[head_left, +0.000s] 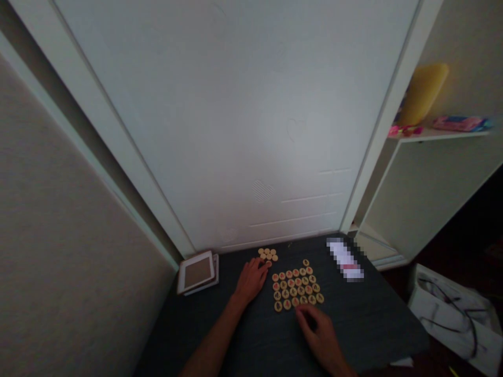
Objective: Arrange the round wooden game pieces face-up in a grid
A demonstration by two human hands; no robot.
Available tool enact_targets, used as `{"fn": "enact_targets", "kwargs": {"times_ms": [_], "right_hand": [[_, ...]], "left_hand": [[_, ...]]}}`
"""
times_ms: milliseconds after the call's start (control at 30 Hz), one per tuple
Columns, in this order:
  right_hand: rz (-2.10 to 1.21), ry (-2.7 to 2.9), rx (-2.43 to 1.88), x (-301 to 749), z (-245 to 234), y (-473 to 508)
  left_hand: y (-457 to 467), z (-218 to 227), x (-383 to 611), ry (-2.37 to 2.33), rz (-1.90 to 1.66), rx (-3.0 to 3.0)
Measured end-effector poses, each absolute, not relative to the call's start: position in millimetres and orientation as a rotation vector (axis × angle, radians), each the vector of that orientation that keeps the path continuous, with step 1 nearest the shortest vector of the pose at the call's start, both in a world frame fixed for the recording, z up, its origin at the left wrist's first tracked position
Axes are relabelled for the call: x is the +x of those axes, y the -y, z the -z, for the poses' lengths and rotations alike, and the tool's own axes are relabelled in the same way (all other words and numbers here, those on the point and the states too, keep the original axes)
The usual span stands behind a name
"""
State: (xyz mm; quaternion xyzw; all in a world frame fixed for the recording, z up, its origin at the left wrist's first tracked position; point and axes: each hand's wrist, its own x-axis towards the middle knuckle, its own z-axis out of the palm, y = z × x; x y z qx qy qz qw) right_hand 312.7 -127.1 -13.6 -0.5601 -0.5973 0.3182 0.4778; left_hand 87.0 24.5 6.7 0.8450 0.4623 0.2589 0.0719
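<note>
On the dark table lie round wooden Chinese chess pieces (291, 284), set out in rows with red and dark characters facing up. A single piece (306, 263) lies just above the top row's right end. Farther back, a cluster of blank-looking pieces (268, 252) lies near the white panel. My left hand (252, 278) is flat with fingers stretched out, its fingertips touching a piece (269, 264) at the cluster's near edge. My right hand (317, 330) is curled at the bottom row, thumb and forefinger brought together; whatever is between the tips is hidden.
Stacked framed items (198, 272) stand at the table's left rear corner. A blurred white item (346, 259) lies to the right of the pieces. A tall white panel (236, 131) rises behind the table (369, 324). A white box with cables (456, 309) is on the right, below a shelf (444, 135).
</note>
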Motion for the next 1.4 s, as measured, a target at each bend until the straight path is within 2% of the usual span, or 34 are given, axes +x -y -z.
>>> {"fn": "enact_targets", "kwargs": {"times_ms": [333,600,867,1400], "right_hand": [[-0.851,1.555,-1.307,292,20,126],[-0.676,1.58,-1.215,289,11,119],[-0.524,1.653,-1.117,290,-10,103],[-0.627,1.648,-1.153,286,-1,109]], "left_hand": [[0,-10,65,-1.458,-0.753,2.417],[36,-30,86,-1.351,-0.894,2.14],[86,-35,114,-1.002,-1.04,1.385],[99,-21,124,-1.028,-1.064,1.152]]}}
